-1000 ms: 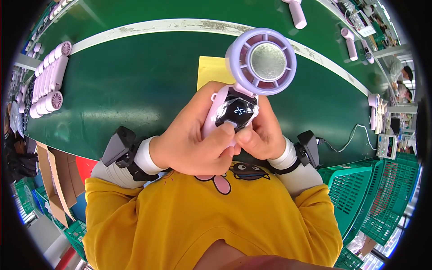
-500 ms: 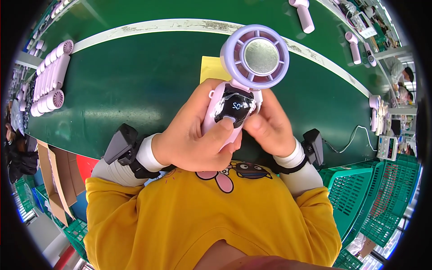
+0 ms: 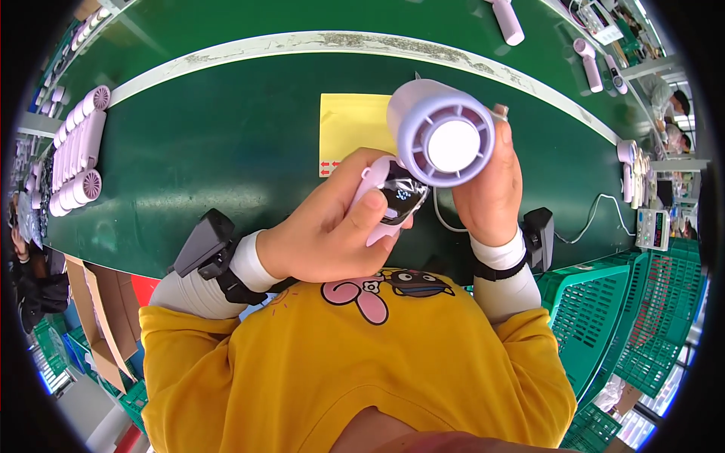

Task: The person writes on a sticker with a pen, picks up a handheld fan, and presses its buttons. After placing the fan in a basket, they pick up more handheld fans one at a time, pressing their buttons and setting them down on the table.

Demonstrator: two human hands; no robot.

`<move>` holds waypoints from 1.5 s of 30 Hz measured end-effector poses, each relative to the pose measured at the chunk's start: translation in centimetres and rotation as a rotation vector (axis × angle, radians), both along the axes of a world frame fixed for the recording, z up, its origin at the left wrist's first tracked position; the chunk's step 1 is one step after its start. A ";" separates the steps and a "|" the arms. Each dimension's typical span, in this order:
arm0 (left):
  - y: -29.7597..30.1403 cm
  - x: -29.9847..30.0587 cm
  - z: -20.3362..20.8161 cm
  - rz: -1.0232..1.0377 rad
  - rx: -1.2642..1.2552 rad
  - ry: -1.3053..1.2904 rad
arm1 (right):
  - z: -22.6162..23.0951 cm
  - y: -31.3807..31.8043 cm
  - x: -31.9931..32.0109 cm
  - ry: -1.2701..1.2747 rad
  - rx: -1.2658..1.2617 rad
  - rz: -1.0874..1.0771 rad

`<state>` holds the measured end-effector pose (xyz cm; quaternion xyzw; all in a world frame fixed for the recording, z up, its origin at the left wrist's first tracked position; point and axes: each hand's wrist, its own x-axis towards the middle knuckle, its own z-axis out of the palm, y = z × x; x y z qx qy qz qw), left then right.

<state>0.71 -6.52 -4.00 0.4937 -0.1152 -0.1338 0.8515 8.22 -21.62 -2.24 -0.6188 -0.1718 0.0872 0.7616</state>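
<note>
A lilac handheld fan (image 3: 427, 102) is in my left hand (image 3: 328, 234), its round grilled head tilted up toward me. My left fingers wrap round the handle, and the thumb lies beside the lit black display (image 3: 404, 195). My right hand (image 3: 491, 192) is upright just right of the fan head, which hides part of its fingers. A thin white cable (image 3: 445, 220) loops below the head to my right hand, and a pale end of it shows by the fingertips. How the fingers grip it is partly hidden.
A yellow sheet (image 3: 351, 124) lies on the green table (image 3: 226, 151) behind the fan. Several lilac fans (image 3: 79, 143) line the left side; others lie beyond the white strip (image 3: 302, 44). A small meter (image 3: 652, 229) stands right, above green crates (image 3: 589, 309). A cardboard box (image 3: 98, 309) is lower left.
The fan head has tipped toward me. My right hand has moved right and up, away from the fan's handle, with the white cable, whose loop now shows.
</note>
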 end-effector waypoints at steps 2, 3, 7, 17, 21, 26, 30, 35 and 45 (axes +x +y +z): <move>0.2 -0.1 -0.1 0.019 0.073 -0.037 | -0.3 -0.2 0.2 -0.032 -0.064 0.031; 0.4 -0.3 -0.1 0.036 0.146 -0.076 | -0.4 -0.1 0.2 -0.008 -0.036 0.060; 0.4 -0.3 -0.1 0.087 0.144 -0.080 | -1.1 0.1 0.1 0.038 0.010 0.155; 0.4 -0.4 0.3 0.140 0.101 -0.028 | -1.5 0.0 0.2 0.044 -0.044 0.297; 0.5 -0.3 0.1 0.119 0.179 -0.138 | -1.3 0.3 0.1 0.024 -0.004 0.221; 0.5 -0.4 0.4 0.112 0.149 -0.058 | -1.4 0.4 0.2 0.030 -0.002 0.215; 0.4 -0.4 0.7 0.110 0.108 0.004 | -1.5 0.2 0.3 0.032 0.000 0.228; 0.6 -0.4 0.4 0.081 0.129 -0.022 | -1.3 0.3 0.3 0.059 0.006 0.207; 0.6 -0.4 0.5 0.072 0.180 0.091 | -1.6 0.5 0.4 0.036 -0.001 0.202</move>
